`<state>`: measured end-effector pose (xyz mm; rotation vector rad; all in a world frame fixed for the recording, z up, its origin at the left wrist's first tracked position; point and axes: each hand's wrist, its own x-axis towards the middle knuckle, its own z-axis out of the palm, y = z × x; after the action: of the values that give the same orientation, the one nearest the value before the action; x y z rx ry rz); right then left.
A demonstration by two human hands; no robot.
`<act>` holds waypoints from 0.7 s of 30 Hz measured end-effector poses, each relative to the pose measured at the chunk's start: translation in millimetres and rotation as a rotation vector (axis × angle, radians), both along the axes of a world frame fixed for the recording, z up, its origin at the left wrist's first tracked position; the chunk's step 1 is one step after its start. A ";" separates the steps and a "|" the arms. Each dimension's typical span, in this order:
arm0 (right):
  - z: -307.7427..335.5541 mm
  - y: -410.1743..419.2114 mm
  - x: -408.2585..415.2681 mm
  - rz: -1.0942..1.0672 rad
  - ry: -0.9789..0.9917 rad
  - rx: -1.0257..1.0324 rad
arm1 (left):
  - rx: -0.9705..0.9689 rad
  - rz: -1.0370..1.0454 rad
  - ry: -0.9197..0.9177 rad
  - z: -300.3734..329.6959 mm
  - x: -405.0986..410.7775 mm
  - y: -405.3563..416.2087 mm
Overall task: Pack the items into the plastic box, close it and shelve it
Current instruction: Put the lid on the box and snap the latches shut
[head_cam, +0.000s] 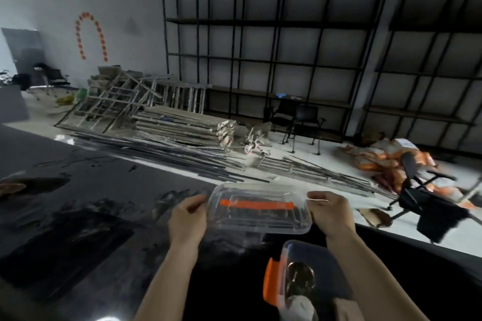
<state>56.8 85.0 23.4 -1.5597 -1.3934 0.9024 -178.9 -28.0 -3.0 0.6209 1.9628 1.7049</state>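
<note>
Both my hands hold a clear plastic lid (258, 210) with an orange strip above the glossy black table (104, 190). My left hand (187, 219) grips its left edge and my right hand (330, 214) grips its right edge. Below it, near the table's front edge, stands the clear plastic box (300, 281) with an orange latch on its left side. Inside the box I see a shiny rounded item and something white; they are blurred. My right forearm crosses the box's right side.
Black metal shelving (273, 60) lines the far wall. Scaffold frames, stacked planks (187, 125) and long rods lie on the floor beyond the table. Black chairs (300, 122) stand by the shelves; a tipped chair and orange bags (391, 159) lie at right.
</note>
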 end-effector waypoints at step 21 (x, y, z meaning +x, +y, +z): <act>-14.7 -13.9 179.9 -0.300 0.202 0.064 | 0.011 -0.542 0.084 12.8 135.7 52.7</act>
<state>236.7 71.2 8.7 -1.5320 -1.0052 0.7984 -43.2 24.8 9.8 1.1239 1.6335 1.3661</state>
